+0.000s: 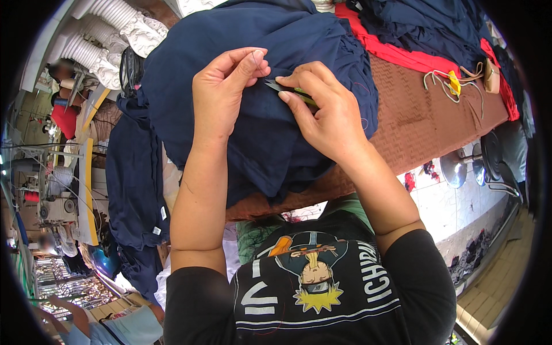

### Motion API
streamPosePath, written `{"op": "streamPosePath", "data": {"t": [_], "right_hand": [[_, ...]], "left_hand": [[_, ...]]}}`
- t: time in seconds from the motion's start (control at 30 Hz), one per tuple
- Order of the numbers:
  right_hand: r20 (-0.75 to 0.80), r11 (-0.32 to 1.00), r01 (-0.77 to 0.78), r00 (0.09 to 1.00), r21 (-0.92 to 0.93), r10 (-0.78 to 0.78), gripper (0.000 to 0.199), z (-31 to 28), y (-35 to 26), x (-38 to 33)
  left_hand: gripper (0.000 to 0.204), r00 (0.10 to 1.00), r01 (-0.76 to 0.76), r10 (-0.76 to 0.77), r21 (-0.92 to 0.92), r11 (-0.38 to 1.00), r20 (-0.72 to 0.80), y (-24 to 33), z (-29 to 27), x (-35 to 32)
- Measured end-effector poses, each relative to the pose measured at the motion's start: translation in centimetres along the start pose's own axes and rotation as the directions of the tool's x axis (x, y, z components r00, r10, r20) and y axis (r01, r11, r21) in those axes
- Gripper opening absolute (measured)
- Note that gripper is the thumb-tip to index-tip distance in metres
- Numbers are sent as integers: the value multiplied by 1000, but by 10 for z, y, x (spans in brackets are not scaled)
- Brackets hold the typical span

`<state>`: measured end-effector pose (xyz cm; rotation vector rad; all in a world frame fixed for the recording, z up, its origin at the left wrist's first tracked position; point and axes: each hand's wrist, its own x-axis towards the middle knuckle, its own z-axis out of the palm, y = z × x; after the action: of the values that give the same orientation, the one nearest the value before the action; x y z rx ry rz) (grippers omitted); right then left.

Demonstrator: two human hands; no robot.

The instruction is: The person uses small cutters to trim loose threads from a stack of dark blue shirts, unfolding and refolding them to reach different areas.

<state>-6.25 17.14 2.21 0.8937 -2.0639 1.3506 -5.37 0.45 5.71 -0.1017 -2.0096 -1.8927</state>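
I see the left hand (221, 95) pinching a fold of the navy garment (259, 109), thumb and forefinger pressed together, while the right hand (325, 112) grips small thread snips (290, 89), blades at the fabric. This looks like trimming a loose thread, though I can't make out the thread itself. The next move calls for holding the fold taut. The garment lies heaped on a brown-covered desk (425, 126); sewing machines (54, 201) stand at left.

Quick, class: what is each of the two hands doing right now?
Left hand: closed, pinching a thin thread above the navy fabric.
Right hand: closed on small thread snips, blades pointing toward the left hand's fingertips.
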Motion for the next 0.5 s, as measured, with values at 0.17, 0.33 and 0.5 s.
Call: {"op": "streamPosePath", "data": {"t": [0.17,0.33,0.5], "right_hand": [[27,998,38,999,-43,-37,11,2,3,1],[-18,1000,16,1000,-3,-16,11,0,5,0],[-55,1000,30,998,-4,-30,11,6,3,5]], "left_hand": [[24,998,64,-64,-62,996,-2,3,-3,1],[25,992,124,-125,-141,982,2,4,-9,3],[24,994,111,-112,-162,981,-3,5,-8,2]]}}
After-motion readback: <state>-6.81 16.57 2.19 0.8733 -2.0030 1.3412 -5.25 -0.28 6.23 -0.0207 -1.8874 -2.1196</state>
